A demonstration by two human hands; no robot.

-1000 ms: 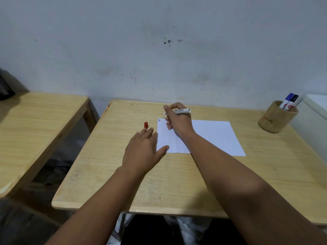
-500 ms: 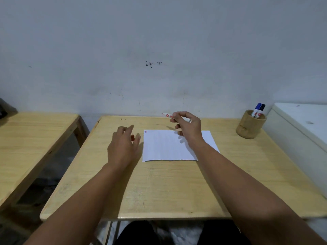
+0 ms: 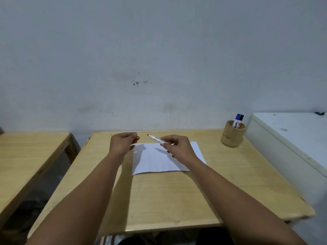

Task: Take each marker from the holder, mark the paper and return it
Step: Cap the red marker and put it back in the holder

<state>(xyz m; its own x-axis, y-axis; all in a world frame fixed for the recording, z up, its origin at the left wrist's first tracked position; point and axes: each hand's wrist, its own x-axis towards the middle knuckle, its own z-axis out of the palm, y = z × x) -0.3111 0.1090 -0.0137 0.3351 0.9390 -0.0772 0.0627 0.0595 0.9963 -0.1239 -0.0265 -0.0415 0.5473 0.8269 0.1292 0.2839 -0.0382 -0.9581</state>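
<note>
left hand [image 3: 123,145] pinching red cap [image 3: 138,138] | right hand [image 3: 178,147] holding marker [image 3: 157,139]

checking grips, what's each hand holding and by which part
Right hand pinches the red marker around mid-barrel; left hand holds its red cap at the fingertips.

The left hand [image 3: 122,145] was flat on the table [image 3: 159,195] by the red cap [image 3: 138,138]. Now it is up in the air and holds the cap. The right hand [image 3: 177,147] has lifted the marker [image 3: 156,138] off the paper [image 3: 155,161], and its red tip points at the cap.
</note>
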